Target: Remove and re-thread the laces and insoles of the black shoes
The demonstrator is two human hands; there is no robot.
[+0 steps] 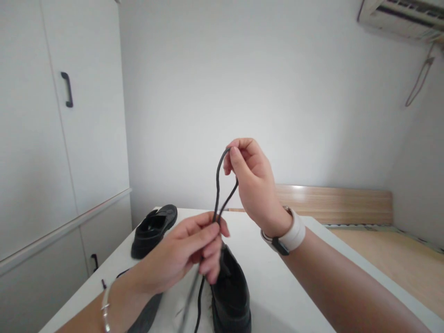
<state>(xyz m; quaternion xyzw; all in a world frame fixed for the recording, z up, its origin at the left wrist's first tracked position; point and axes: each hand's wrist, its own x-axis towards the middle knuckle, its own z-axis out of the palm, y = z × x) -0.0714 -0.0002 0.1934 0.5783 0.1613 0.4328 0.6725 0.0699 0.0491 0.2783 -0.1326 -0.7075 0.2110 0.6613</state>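
A thin black shoelace [218,185] is raised in a loop between my two hands. My right hand [251,178] is higher, its thumb and fingers pinched on the top of the loop. Lower down, my left hand [194,247] pinches the two strands together, and loose lengths hang beneath it toward the table. Just below and right of the left hand stands a black shoe [231,296], its front partly hidden by that hand. Another black shoe [152,231] sits farther back on the left.
Both shoes stand on a white table [277,277]. Partly under my left forearm lies a dark grey item [147,314] I cannot make out. White cabinets [86,138] line the left side; a wooden bed frame [336,203] is at the right.
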